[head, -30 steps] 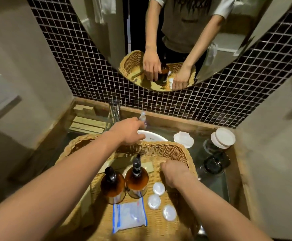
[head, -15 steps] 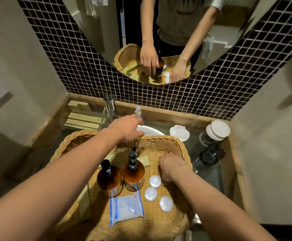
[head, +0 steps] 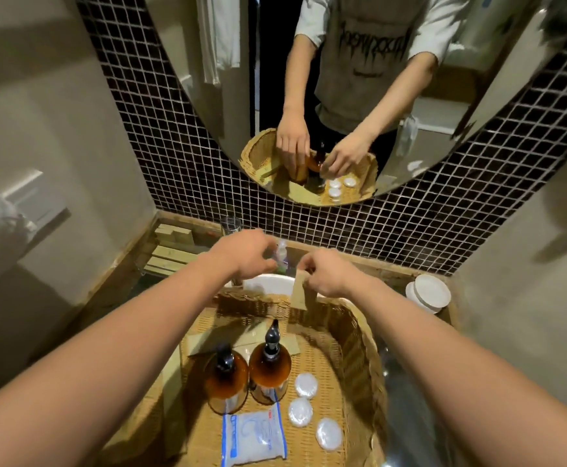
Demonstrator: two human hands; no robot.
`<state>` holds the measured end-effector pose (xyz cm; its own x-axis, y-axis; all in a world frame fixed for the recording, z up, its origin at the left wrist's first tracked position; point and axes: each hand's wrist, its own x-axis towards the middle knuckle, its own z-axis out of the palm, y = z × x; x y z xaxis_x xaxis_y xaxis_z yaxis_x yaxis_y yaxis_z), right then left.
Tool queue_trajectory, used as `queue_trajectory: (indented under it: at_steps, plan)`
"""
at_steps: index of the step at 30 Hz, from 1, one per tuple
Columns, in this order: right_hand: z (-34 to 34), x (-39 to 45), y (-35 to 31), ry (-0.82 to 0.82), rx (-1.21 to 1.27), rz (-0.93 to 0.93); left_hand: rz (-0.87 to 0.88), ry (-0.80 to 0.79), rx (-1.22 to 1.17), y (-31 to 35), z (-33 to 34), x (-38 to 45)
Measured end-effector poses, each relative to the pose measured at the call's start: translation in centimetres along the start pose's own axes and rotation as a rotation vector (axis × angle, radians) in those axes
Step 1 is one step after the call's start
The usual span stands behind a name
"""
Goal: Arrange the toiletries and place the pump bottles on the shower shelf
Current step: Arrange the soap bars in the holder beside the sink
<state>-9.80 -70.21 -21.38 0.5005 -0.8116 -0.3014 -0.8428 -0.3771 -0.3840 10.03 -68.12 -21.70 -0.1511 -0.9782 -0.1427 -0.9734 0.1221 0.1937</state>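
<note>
Right hand (head: 329,276) pinches a tan packet (head: 300,293) above the wicker basket (head: 349,332); the left hand (head: 248,257) hovers beside it, fingers loosely curled, holding nothing visible. Dark mosaic tile (head: 410,230) and a mirror (head: 342,79) back the counter (head: 393,271).

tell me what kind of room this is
Most likely a bathroom vanity, perhaps in a hotel or guesthouse. An oval mirror hangs on a dark mosaic tile wall, a white basin sits below it, and a wicker basket holds amber pump bottles and wrapped toiletries.

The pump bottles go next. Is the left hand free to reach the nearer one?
Probably yes: the left hand holds nothing, and nothing covers the left pump bottle in the basket.
</note>
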Motion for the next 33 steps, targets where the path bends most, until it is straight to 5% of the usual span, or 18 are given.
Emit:
queue_trajectory:
  at_steps: [16, 26, 33]
  plan:
    - [-2.5, 13.0, -14.8, 0.179, -0.018, -0.218, -0.142, 0.090, -0.152, -14.3, -6.1, -1.0]
    - [2.2, 23.0, -20.7, 0.185, -0.254, -0.212, -0.282, -0.049, 0.005, -25.6, -3.6, 0.8]
    - [6.5, 27.4, -21.4, 0.127, -0.180, -0.242, -0.360, -0.161, -0.028, -29.0, -0.4, 2.5]
